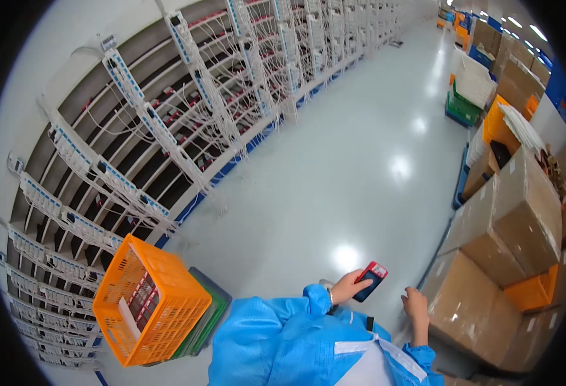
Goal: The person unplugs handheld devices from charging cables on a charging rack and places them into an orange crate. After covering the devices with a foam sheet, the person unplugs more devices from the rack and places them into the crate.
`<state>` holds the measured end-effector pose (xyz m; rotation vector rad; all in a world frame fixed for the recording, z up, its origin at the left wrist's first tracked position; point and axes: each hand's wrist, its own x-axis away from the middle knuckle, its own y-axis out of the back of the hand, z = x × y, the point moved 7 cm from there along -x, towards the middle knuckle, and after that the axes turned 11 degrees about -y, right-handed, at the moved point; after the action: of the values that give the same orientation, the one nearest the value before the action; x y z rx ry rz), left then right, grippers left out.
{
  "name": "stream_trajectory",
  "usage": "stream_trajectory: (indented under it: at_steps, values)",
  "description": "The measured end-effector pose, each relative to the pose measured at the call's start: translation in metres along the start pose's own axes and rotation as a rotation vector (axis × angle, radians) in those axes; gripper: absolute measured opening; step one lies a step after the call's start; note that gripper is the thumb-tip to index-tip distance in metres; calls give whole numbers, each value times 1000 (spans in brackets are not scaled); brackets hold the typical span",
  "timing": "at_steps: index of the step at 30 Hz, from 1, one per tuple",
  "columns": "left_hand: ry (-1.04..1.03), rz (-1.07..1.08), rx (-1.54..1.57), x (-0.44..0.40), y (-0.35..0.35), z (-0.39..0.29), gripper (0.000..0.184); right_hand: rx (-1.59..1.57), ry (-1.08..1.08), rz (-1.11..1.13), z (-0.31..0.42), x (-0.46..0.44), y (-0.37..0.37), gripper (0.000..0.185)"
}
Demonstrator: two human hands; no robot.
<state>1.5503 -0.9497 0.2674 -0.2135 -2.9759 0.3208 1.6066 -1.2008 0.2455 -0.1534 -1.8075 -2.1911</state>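
Note:
My left hand (347, 287) grips a red phone-like device (370, 283) with a dark face, its thumb lying across it. To the right, my right hand (415, 303) is raised with its fingers curled in, and nothing shows in it. It is apart from the device, near the cardboard boxes (466, 302). Down to the left stands an orange crate (178, 302) with openwork sides. Inside it lie several red-edged dark items (144, 299) and a white sheet or strip (128, 318).
Racks (167, 132) with white cables, power strips and red devices line the left. Beneath the orange crate is a green crate (200, 328). Stacked boxes, an orange bin (532, 289) and green crates (464, 108) line the right. A pale glossy floor (321, 174) runs between.

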Motion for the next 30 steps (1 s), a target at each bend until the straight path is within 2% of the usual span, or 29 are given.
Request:
stream_trajectory:
  at_steps: [1, 3, 5, 7, 8, 9, 12, 14, 15, 17, 18, 19, 20, 23, 25, 26, 29, 30]
  values:
    - [-109, -41, -28, -24, 3, -4, 33, -12, 19, -20, 1, -25, 15, 29]
    - [-129, -43, -45, -62, 6, -2, 34, -79, 72, 3, 12, -69, 34, 27]
    - [-188, -59, -219, -108, 17, 22, 34, -118, 107, -16, 20, -109, 45, 27]
    - [-151, -33, -139, -155, 21, 35, 33, -241, 170, 82, 24, -150, 43, 27]
    - [-198, -28, -274, -185, 28, 51, 34, -265, 193, 80, 23, -169, 46, 27]
    - [-54, -24, 7, -205, 23, 46, 35, -274, 194, 66, 18, -188, 51, 27]
    - [-47, -9, -92, -285, 24, 22, 36, -259, 122, 112, -12, -242, 63, 28]
    - [-101, 19, -78, -350, 22, 9, 36, -224, -23, 117, -55, -274, 72, 29]
    - [-143, 34, -58, -376, 16, 4, 37, -268, -71, 102, -76, -288, 81, 30]
    - [-100, 82, -27, -434, 7, -17, 37, -246, -173, -21, -117, -313, 95, 29]
    - [-130, 124, -148, -461, 2, -29, 38, -246, -176, -6, -130, -320, 96, 29]
    - [-157, 165, -275, -484, -3, -36, 38, -246, -270, -20, -149, -327, 98, 29]
    - [-186, 204, -204, -506, -13, -40, 36, -248, -358, -45, -166, -338, 99, 29]
    - [-193, 296, -78, -565, -32, -57, 33, -368, -394, -23, -199, -374, 84, 31]
    - [-3, 338, 60, -592, -37, -62, 32, -374, -352, 27, -200, -416, 95, 30]
    - [-75, 292, 11, -608, -38, -68, 31, -381, -322, 79, -194, -433, 101, 31]
    - [-94, 298, -105, -668, -30, -26, 35, -389, -238, 241, -190, -483, 121, 35]
    - [-94, 265, -87, -685, -26, -21, 36, -382, -210, 204, -200, -510, 124, 36]
